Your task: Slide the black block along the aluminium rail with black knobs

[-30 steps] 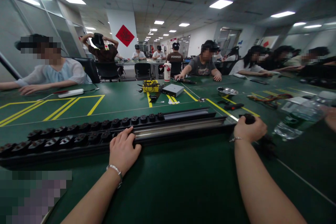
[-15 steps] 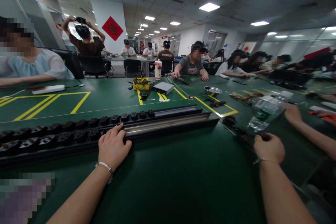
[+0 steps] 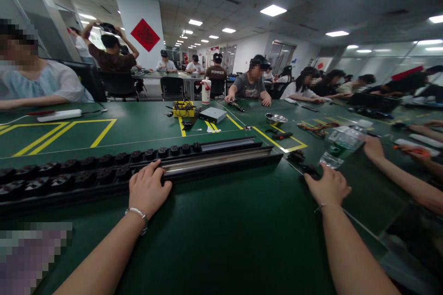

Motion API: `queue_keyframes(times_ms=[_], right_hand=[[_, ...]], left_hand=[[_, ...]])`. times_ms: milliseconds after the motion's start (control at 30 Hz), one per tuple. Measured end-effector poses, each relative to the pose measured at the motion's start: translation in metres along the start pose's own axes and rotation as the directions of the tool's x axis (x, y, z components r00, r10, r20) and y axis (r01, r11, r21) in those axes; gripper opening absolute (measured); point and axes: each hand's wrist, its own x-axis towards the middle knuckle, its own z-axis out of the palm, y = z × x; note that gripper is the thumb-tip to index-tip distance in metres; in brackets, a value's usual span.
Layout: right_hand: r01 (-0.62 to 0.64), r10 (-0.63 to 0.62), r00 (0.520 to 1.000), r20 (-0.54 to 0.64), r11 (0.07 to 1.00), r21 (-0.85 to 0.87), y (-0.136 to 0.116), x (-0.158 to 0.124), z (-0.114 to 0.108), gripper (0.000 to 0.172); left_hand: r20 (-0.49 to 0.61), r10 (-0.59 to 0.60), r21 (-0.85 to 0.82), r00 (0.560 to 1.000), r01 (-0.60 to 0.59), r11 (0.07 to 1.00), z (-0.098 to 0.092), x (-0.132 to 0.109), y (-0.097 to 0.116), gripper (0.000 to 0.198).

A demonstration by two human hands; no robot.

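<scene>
My left hand (image 3: pixel 149 188) lies over the nearer of two long black rails (image 3: pixel 228 161), its fingers curled across the top and its thumb pointing right. Black round socket-like pieces (image 3: pixel 85 178) fill the left stretch of this rail; its right stretch shows a shiny metal channel. The farther rail (image 3: pixel 228 145) carries a similar row of pieces. To the right, my right hand (image 3: pixel 330 185) has its thumb and index finger apart beside a small dark part (image 3: pixel 311 170). Another dark piece (image 3: pixel 296 156) lies just beyond it. Its other fingers are partly hidden.
A water bottle (image 3: pixel 341 147) stands tilted-looking beyond my right hand, near another person's hand (image 3: pixel 374 147). Farther back are a metal bowl (image 3: pixel 276 119), a grey box (image 3: pixel 212 114), a yellow box with cables (image 3: pixel 184 108) and a white cup (image 3: pixel 206 91). Several people sit around the tables.
My right hand has moved left and slightly up, and its fingers have opened from a closed grasp around a dark part. My left hand stays on the rail. The view has shifted slightly.
</scene>
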Motion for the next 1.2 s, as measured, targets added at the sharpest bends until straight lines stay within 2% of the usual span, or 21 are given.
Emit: queue_keyframes(times_ms=[33, 200, 300, 367, 467, 533, 600, 633, 700, 800, 833, 867, 900, 967, 1067, 1200], right_hand=[[0.033, -0.032, 0.999, 0.020, 0.999, -0.011, 0.001, -0.001, 0.003, 0.058], [0.011, -0.011, 1.000, 0.010, 0.999, -0.032, 0.008, 0.000, 0.013, 0.045], [0.053, -0.054, 0.991, -0.120, 0.998, -0.015, -0.004, -0.005, 0.012, 0.037], [0.157, -0.152, 0.964, -0.218, 0.988, 0.006, -0.021, -0.013, 0.010, 0.033], [0.414, -0.393, 0.885, -0.249, 0.909, 0.037, -0.059, -0.034, 0.010, 0.035], [0.587, -0.563, 0.800, -0.206, 0.805, 0.079, -0.092, -0.053, 0.012, 0.034], [0.707, -0.688, 0.707, -0.162, 0.689, 0.157, -0.129, -0.077, 0.016, 0.034], [0.729, -0.714, 0.683, -0.153, 0.655, 0.200, -0.150, -0.089, 0.018, 0.035], [0.723, -0.719, 0.680, -0.140, 0.627, 0.290, -0.190, -0.116, 0.021, 0.039], [0.660, -0.694, 0.716, -0.076, 0.637, 0.398, -0.240, -0.152, 0.024, 0.044], [0.668, -0.720, 0.693, -0.049, 0.614, 0.421, -0.251, -0.162, 0.024, 0.045], [0.696, -0.767, 0.641, -0.029, 0.566, 0.442, -0.258, -0.168, 0.024, 0.046], [0.724, -0.811, 0.585, -0.014, 0.514, 0.460, -0.263, -0.173, 0.024, 0.046], [0.728, -0.834, 0.551, 0.013, 0.489, 0.480, -0.264, -0.176, 0.024, 0.045], [0.716, -0.838, 0.545, 0.039, 0.489, 0.499, -0.260, -0.174, 0.023, 0.042], [0.707, -0.843, 0.535, 0.052, 0.481, 0.519, -0.258, -0.171, 0.021, 0.033]], left_hand=[[-0.002, 0.002, 0.003, 1.000, -0.002, 1.000, 0.000, 0.000, 0.000, 0.026], [-0.017, 0.004, 0.003, 1.000, -0.004, 1.000, 0.002, -0.001, -0.001, 0.025], [-0.018, 0.003, -0.018, 1.000, -0.003, 1.000, 0.002, -0.001, 0.000, 0.025], [-0.025, 0.005, -0.030, 1.000, -0.006, 1.000, 0.001, -0.001, 0.000, 0.025], [-0.026, 0.000, -0.047, 1.000, -0.001, 0.999, -0.001, -0.001, 0.000, 0.024], [-0.029, -0.006, -0.067, 1.000, 0.004, 0.998, -0.001, -0.001, 0.000, 0.024], [-0.040, -0.012, -0.095, 0.999, 0.008, 0.995, -0.002, -0.001, 0.001, 0.024], [-0.045, -0.014, -0.112, 0.999, 0.009, 0.994, -0.003, -0.001, 0.001, 0.023], [-0.069, -0.025, -0.138, 0.997, 0.015, 0.990, -0.004, -0.001, 0.002, 0.022], [-0.202, -0.111, -0.121, 0.973, 0.088, 0.989, -0.007, 0.000, 0.001, 0.024], [-0.255, -0.155, -0.107, 0.954, 0.131, 0.986, -0.007, 0.000, -0.001, 0.027], [-0.286, -0.191, -0.094, 0.939, 0.170, 0.981, -0.008, 0.000, -0.004, 0.030], [-0.300, -0.219, -0.082, 0.928, 0.204, 0.976, -0.007, 0.001, -0.008, 0.034], [-0.307, -0.290, -0.055, 0.906, 0.288, 0.956, -0.005, 0.002, -0.016, 0.039], [-0.242, -0.305, -0.008, 0.921, 0.313, 0.950, 0.001, 0.005, -0.026, 0.040], [-0.222, -0.300, 0.038, 0.928, 0.315, 0.948, 0.006, 0.006, -0.029, 0.042]])
